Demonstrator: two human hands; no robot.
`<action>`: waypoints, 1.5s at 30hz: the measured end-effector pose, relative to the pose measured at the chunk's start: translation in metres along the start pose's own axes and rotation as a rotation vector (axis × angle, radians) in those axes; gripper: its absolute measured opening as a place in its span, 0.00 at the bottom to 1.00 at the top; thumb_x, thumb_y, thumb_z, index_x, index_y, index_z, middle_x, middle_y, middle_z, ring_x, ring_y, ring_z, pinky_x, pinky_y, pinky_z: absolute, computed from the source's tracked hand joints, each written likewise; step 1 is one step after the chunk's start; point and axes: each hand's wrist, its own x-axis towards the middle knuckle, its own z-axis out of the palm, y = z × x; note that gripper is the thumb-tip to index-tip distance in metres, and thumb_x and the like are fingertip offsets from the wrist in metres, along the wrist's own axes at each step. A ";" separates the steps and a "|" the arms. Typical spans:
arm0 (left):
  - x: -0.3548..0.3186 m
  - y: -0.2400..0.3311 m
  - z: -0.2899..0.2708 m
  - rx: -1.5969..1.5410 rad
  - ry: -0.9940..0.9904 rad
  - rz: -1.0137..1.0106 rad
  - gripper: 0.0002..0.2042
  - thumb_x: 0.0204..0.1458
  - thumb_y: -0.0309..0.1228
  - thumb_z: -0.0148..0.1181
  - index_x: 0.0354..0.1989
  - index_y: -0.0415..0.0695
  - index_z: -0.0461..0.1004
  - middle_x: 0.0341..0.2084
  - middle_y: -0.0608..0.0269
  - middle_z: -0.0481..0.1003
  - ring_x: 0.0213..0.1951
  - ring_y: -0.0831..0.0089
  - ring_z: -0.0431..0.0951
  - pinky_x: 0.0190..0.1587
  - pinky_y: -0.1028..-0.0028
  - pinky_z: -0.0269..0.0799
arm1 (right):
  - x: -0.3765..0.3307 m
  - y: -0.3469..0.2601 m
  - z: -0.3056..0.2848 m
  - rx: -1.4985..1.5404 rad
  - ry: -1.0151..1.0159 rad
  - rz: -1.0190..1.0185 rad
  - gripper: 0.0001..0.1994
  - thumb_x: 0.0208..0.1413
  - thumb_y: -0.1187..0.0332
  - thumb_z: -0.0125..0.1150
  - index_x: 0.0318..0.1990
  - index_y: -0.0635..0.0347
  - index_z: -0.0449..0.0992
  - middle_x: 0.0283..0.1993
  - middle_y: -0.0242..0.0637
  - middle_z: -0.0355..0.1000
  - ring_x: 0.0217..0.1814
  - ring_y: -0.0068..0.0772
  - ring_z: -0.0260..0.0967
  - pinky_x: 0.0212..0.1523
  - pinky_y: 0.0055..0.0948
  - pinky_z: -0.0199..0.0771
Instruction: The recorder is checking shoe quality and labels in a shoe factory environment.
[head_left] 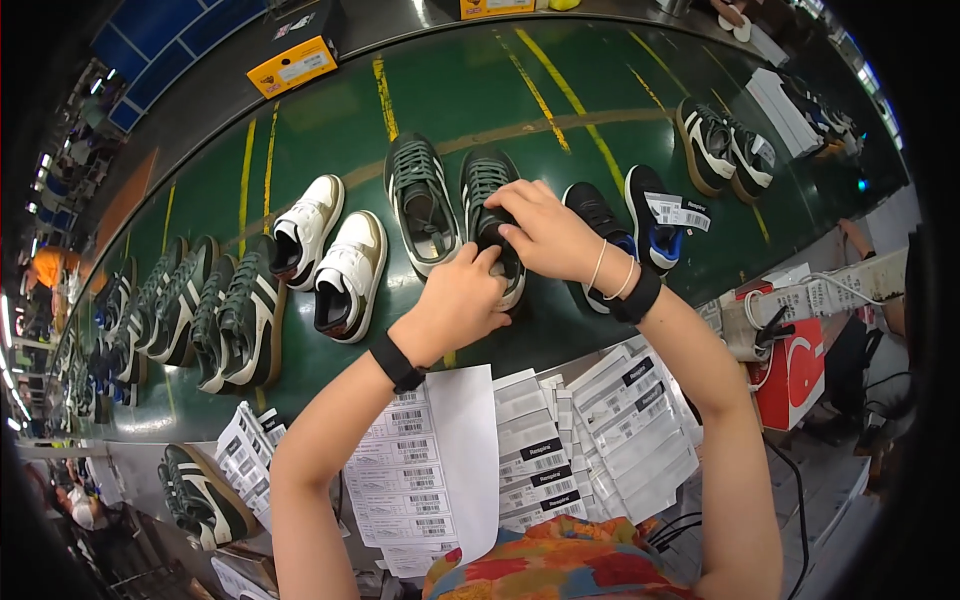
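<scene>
Multicoloured patterned fabric [570,565] fills the lower centre of the frame, between the bare forearms. Beyond it a green surface [330,130] arcs across the picture, crossed by yellow stripes. Below its near edge, at lower centre, lie a printed barcode sheet [410,475], partly under a blank white fold, and overlapping grey-white label sheets [640,430] to its right. At upper left is a black-and-yellow shoebox [295,68]; a red box [795,380] sits at right. Dark green striped sneakers [245,320] line the left side of the surface, followed by two white strap sneakers [355,260] left of centre. Black sneakers with blue lining [645,190] stand right of centre. At the middle of the frame, a dark green lace-up sneaker [487,176] rests toe upward beside its mate [412,180]. Over it the right hand [555,232] bends its grip at the laces and tongue, while the left hand [462,303] curls its grip at the heel opening; I cannot say whether either one pinches anything. Smallest are the black wristbands [397,362] on both wrists, a white tag [682,212] on one black sneaker, and thin pale bracelets [597,265] at the right wrist.
</scene>
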 end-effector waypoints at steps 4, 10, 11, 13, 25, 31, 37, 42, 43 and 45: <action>0.015 0.018 -0.040 -0.211 -0.015 -0.042 0.17 0.35 0.37 0.72 0.31 0.39 0.78 0.34 0.57 0.77 0.37 0.58 0.74 0.40 0.62 0.73 | -0.008 -0.010 -0.012 -0.138 0.080 -0.046 0.19 0.52 0.64 0.65 0.50 0.59 0.72 0.49 0.41 0.69 0.55 0.48 0.65 0.53 0.39 0.73; -0.022 0.099 -0.115 -0.714 -0.203 0.049 0.19 0.36 0.36 0.73 0.33 0.38 0.75 0.22 0.55 0.67 0.28 0.56 0.70 0.30 0.63 0.67 | -0.057 -0.083 -0.050 -0.010 -0.013 -0.199 0.09 0.46 0.71 0.65 0.30 0.60 0.69 0.24 0.40 0.70 0.33 0.46 0.72 0.37 0.40 0.74; -0.024 0.105 -0.123 -0.789 -0.268 0.054 0.18 0.37 0.35 0.72 0.33 0.39 0.75 0.24 0.55 0.69 0.27 0.58 0.69 0.29 0.64 0.67 | -0.062 -0.090 -0.054 0.002 -0.034 -0.200 0.08 0.45 0.74 0.63 0.29 0.61 0.68 0.25 0.41 0.73 0.30 0.45 0.73 0.33 0.39 0.74; -0.028 0.111 -0.130 -0.909 -0.322 0.085 0.18 0.38 0.35 0.75 0.34 0.38 0.75 0.27 0.55 0.73 0.30 0.61 0.71 0.27 0.68 0.67 | -0.059 -0.087 -0.058 0.243 -0.112 -0.074 0.03 0.45 0.77 0.60 0.28 0.65 0.73 0.24 0.44 0.75 0.25 0.46 0.73 0.29 0.38 0.73; -0.023 0.084 -0.114 -0.926 0.111 -0.062 0.23 0.39 0.36 0.78 0.41 0.37 0.77 0.45 0.46 0.73 0.42 0.61 0.77 0.31 0.78 0.69 | -0.031 -0.042 -0.077 0.151 0.186 -0.366 0.08 0.41 0.85 0.62 0.31 0.67 0.80 0.23 0.38 0.75 0.22 0.33 0.73 0.26 0.26 0.71; -0.001 -0.049 -0.034 -0.224 0.022 -0.379 0.26 0.38 0.42 0.75 0.39 0.34 0.78 0.60 0.47 0.66 0.40 0.51 0.80 0.44 0.62 0.75 | 0.030 0.008 -0.059 -0.086 0.339 -0.170 0.08 0.48 0.71 0.63 0.36 0.61 0.82 0.30 0.41 0.79 0.35 0.43 0.76 0.39 0.35 0.76; 0.005 -0.028 -0.037 -0.204 0.103 -0.220 0.18 0.34 0.39 0.71 0.19 0.35 0.75 0.25 0.49 0.76 0.26 0.54 0.77 0.31 0.62 0.74 | 0.038 -0.007 0.006 -0.073 0.206 -0.134 0.16 0.54 0.63 0.62 0.47 0.62 0.77 0.44 0.47 0.75 0.50 0.51 0.70 0.53 0.40 0.71; -0.036 0.062 -0.106 -0.390 -0.118 -0.088 0.17 0.35 0.40 0.69 0.15 0.40 0.69 0.17 0.53 0.69 0.21 0.55 0.73 0.25 0.62 0.69 | -0.013 -0.090 -0.015 -0.024 -0.032 -0.149 0.16 0.50 0.63 0.66 0.40 0.62 0.70 0.37 0.43 0.71 0.44 0.47 0.69 0.46 0.38 0.72; -0.046 0.077 -0.117 -0.444 -0.105 -0.064 0.17 0.36 0.40 0.69 0.16 0.41 0.70 0.20 0.57 0.70 0.22 0.59 0.73 0.25 0.64 0.70 | -0.023 -0.106 -0.020 -0.061 -0.065 -0.173 0.13 0.48 0.64 0.67 0.36 0.62 0.70 0.32 0.40 0.71 0.41 0.45 0.70 0.44 0.37 0.71; -0.055 0.102 -0.140 -0.546 -0.177 -0.069 0.17 0.36 0.39 0.71 0.14 0.43 0.68 0.27 0.57 0.76 0.20 0.67 0.72 0.21 0.70 0.69 | -0.039 -0.130 -0.040 -0.027 -0.134 -0.181 0.12 0.47 0.73 0.67 0.39 0.64 0.75 0.33 0.42 0.73 0.36 0.46 0.72 0.39 0.41 0.73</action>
